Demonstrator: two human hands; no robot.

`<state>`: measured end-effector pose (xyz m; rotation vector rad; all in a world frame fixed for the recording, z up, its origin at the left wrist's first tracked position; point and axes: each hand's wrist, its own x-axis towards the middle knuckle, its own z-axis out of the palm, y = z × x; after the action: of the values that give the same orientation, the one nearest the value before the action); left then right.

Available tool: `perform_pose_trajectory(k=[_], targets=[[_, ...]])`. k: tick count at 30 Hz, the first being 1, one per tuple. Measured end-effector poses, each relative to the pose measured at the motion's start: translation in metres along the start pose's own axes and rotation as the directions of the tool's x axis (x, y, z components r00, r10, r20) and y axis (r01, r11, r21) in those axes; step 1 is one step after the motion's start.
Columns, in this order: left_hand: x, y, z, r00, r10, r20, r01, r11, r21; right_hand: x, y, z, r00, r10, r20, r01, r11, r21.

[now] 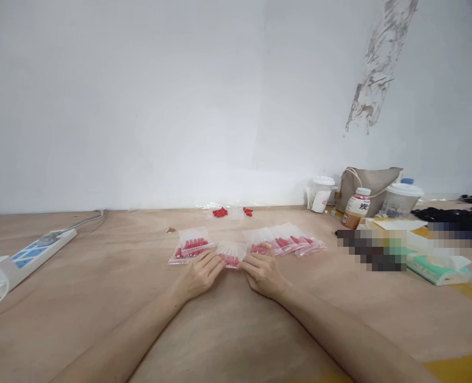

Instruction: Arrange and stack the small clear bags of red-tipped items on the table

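Pinched at its two near corners, a small clear bag [230,249] is held between the left hand [203,274] and the right hand [264,272], fingers bent and closed on its edges; it lies near the middle of the scene, a row of red pieces [231,260] along its near part; one finger of the right hand stands up in front of the bags to the right, and whether it touches them I cannot tell.

White wall [160,106] fills the far side, with a brown-grey stain [379,74] high on the right; below it spreads the wooden tabletop [120,298], yellow tape [459,367] at its near right corner; a white power strip [62,246] with blue panels runs along the left side.

On the far right stands a grey cloth bag [373,183], with dark material [447,217] further right; nearer lies a green tissue pack [435,268], and the patch just left of it is too blocky to make out; a lidded white cup [322,197] stands left of the cloth bag, a clear lidded cup [401,202] in front of its right part, and a white-capped bottle [356,208] between the cups.

Filled bags [279,236] overlap in a fan just right of the held one; more packed bags [193,239] lie just left of it; farther off, near the wall, sit two small heaps of loose red pieces, the left heap [220,212] and the right heap [247,211]; a brown scrap [171,230] lies left of them.
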<state>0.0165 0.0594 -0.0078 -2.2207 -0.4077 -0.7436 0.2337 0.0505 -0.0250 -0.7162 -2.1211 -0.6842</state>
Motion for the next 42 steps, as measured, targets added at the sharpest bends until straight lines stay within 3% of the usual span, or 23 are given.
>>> perform_pose_trajectory(k=[9, 11, 15, 18, 22, 27, 32, 36, 39, 42], targets=[[-0.012, -0.011, 0.005, 0.953, -0.208, 0.219, 0.225, 0.973, -0.058, -0.006, 0.017, 0.005, 0.982, 0.120, 0.147, -0.113, 0.992, -0.052], [-0.018, -0.020, 0.006, 0.909, -0.329, 0.256, 0.342, 0.940, -0.009, -0.007, 0.020, 0.005, 0.961, 0.224, 0.163, -0.224, 0.974, -0.015], [-0.039, -0.038, 0.011, 0.776, -0.513, 0.367, 0.526, 0.848, 0.072, -0.006, 0.023, 0.011, 0.897, 0.383, 0.221, -0.393, 0.920, 0.000], [-0.051, -0.046, 0.012, 0.721, -0.536, 0.439, 0.593, 0.805, 0.011, 0.001, 0.024, 0.023, 0.885, 0.356, 0.299, -0.377, 0.926, 0.014], [-0.059, -0.050, 0.003, 0.717, -0.568, 0.405, 0.640, 0.766, -0.060, 0.019, 0.024, 0.042, 0.899, 0.256, 0.355, -0.303, 0.950, 0.082], [-0.070, -0.054, -0.008, 0.603, -0.683, 0.413, 0.747, 0.665, 0.009, 0.041, 0.013, 0.064, 0.895, 0.175, 0.411, -0.255, 0.955, 0.148], [-0.075, -0.056, -0.009, 0.628, -0.683, 0.372, 0.744, 0.668, -0.029, 0.046, 0.007, 0.055, 0.882, 0.157, 0.444, -0.240, 0.961, 0.137], [-0.074, -0.057, -0.010, 0.626, -0.686, 0.371, 0.750, 0.660, -0.044, 0.027, 0.027, 0.014, 0.845, 0.275, 0.459, -0.340, 0.938, 0.063], [-0.072, -0.056, -0.011, 0.633, -0.686, 0.358, 0.727, 0.686, 0.029, 0.005, 0.051, -0.019, 0.816, 0.259, 0.516, -0.329, 0.943, 0.047], [-0.064, -0.050, -0.012, 0.682, -0.677, 0.277, 0.676, 0.728, 0.115, -0.013, 0.068, -0.035, 0.815, 0.249, 0.523, -0.301, 0.953, 0.016]])
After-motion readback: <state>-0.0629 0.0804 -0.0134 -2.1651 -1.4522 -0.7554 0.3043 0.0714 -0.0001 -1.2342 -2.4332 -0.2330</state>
